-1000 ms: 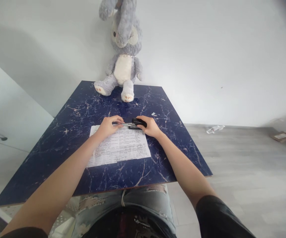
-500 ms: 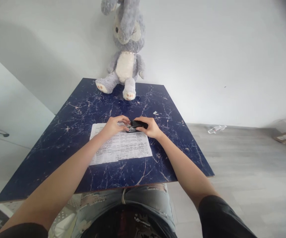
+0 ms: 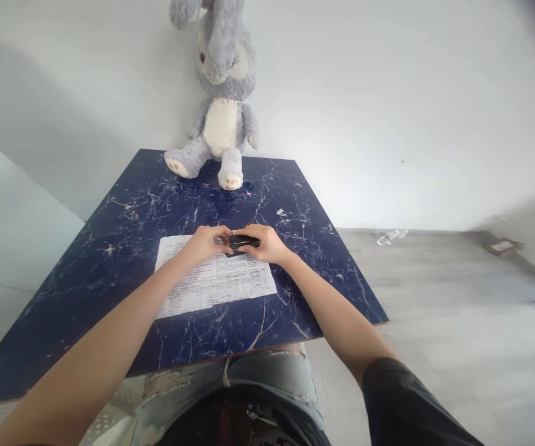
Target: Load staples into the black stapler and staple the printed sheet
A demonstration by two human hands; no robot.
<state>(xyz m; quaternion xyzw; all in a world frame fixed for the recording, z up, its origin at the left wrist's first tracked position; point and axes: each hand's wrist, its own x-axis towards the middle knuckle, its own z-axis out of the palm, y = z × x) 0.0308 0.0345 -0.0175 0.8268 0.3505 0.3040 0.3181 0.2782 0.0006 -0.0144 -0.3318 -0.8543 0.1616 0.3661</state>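
Note:
A black stapler [image 3: 245,240] lies over the far edge of a sheet of printed paper [image 3: 230,284]. My right hand [image 3: 268,244] is wrapped round its right end, thumb on the near side and fingers over the top. My left hand [image 3: 206,245] has its curled thumb and fingers pinched at the stapler's left end. The fingers partly hide that end, so its fine parts cannot be made out. The paper lies flat, its upper part covered by both hands.
The blue marbled table [image 3: 123,248] carries a large grey plush rabbit [image 3: 221,124] at its back, against the wall. A small white scrap [image 3: 281,212] lies right of the hands. On the floor at right are a clear plastic item [image 3: 392,236] and a brown box [image 3: 502,246].
Earlier, silvery metal showed below the stapler's black top; now less of it shows. My left fingers have closed in on its left end. The whole view has shifted slightly.

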